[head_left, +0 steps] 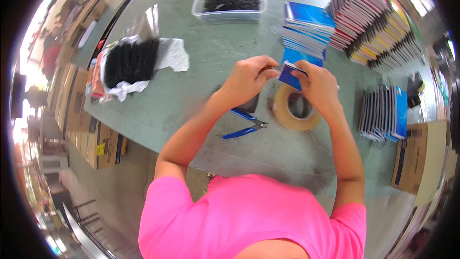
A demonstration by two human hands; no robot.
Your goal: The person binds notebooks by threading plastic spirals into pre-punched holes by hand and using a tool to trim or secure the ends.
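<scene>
My right hand (315, 82) is closed on a small blue notebook (290, 76), thumb and fingers gripping its upper part. Close to the notebook's left edge, my left hand (249, 77) is closed in a pinch; anything between its fingertips is too small to make out. A roll of clear tape (283, 110) lies flat under my right hand. Below my left hand rest blue-handled cutting pliers (242, 133), jaws pointing right. Beyond my hands stands a stack of blue notebooks (309, 31).
A clear plastic tub (229, 17) holds black wire-like pieces. More black coils (132, 62) lie on white wrapping at left. Tall notebook stacks (357, 9) fill the far right, and spiral-bound blue notebooks (383, 112) stand nearer. Cardboard boxes (98, 146) sit off the table's left edge.
</scene>
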